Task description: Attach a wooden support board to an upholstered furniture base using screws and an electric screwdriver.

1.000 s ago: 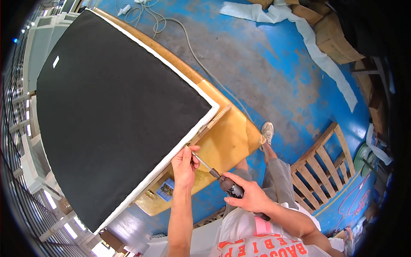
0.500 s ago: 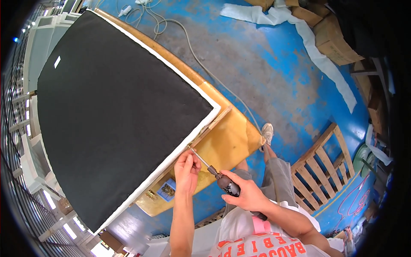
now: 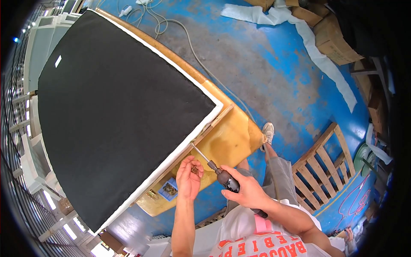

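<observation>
My right hand (image 3: 247, 192) grips a dark power screwdriver (image 3: 227, 180), its long bit reaching up and left to the wooden strip (image 3: 220, 118) along the panel's near edge. My left hand (image 3: 187, 182) is palm up with curled fingers, holding several small brass-coloured screws (image 3: 195, 170) below the bit. It is apart from the strip and the tool. The large black fabric-covered panel (image 3: 128, 98) with a white padded rim lies before me. Just below my left hand's side, a blue box (image 3: 168, 189) holds more screws.
The panel rests on a yellow-topped table (image 3: 231, 145). A grey cable or hose (image 3: 192, 47) runs over the blue floor. To the right lie a slatted wooden pallet (image 3: 323, 165), cardboard boxes (image 3: 336, 40) and a white foam strip (image 3: 317, 55). Pale furniture pieces (image 3: 40, 158) stand at left.
My left hand has drawn back from the bit's tip, down from the wooden strip, and turned so the screws show. The screwdriver stays at the strip, shifted slightly.
</observation>
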### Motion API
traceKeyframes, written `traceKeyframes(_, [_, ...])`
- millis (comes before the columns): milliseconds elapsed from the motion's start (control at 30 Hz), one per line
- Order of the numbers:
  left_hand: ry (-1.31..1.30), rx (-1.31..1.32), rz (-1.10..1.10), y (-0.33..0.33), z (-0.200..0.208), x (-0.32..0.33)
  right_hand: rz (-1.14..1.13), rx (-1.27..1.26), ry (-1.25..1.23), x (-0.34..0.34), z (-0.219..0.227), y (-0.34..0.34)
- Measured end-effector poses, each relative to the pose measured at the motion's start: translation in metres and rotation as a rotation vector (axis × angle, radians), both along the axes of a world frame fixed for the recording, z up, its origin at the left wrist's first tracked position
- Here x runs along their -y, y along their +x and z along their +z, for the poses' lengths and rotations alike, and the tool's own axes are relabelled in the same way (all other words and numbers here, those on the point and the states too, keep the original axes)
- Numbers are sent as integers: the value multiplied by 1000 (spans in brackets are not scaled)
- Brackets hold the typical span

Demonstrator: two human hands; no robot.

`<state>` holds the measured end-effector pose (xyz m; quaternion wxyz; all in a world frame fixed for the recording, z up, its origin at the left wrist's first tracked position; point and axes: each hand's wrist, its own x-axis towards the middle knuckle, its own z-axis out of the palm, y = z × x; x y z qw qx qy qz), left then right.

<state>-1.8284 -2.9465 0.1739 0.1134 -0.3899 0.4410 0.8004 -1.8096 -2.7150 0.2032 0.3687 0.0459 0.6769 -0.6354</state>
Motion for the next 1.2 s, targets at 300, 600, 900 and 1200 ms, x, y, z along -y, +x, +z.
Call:
traceKeyframes(300, [-115, -41, -169, 7, -8, 18, -6, -43, 35, 2, -3, 2])
traceKeyframes(600, [-6, -150, -6, -8, 0, 8, 143, -7, 68, -33, 18, 7])
traceKeyframes(900, [-5, -123, -92, -15, 10, 2, 213, -48, 101, -43, 15, 24])
traceKeyframes(1200, [-89, -102, -391, -22, 10, 17, 248, -72, 58, -49, 10, 23])
